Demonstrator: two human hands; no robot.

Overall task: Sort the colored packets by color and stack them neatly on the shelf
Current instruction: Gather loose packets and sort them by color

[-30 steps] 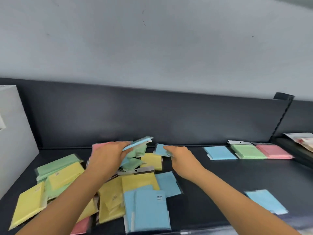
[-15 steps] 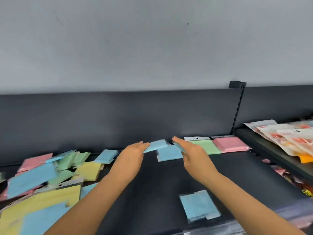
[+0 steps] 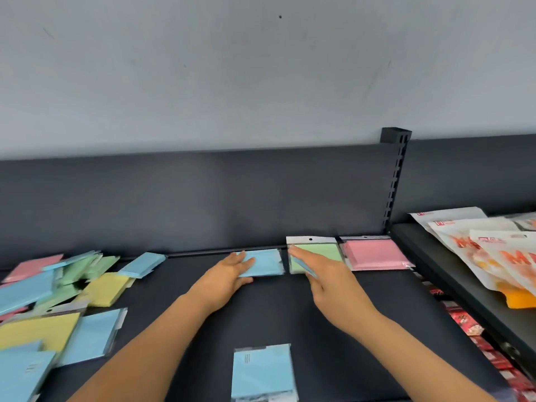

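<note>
left hand (image 3: 230, 272) lies flat on the blue stack (image 3: 268, 262) at the back of the shelf (image 3: 290, 314); right hand (image 3: 329, 284) seems to pinch a blue packet (image 3: 303, 267). it should handle light, slick, bendy; grip by an edge.

Left hand (image 3: 229, 278) on blue packets (image 3: 268, 261)

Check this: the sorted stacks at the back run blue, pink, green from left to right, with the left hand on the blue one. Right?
Not quite. In the head view they run blue stack, green stack, pink stack from left to right. The left hand does rest on the blue one.
</note>
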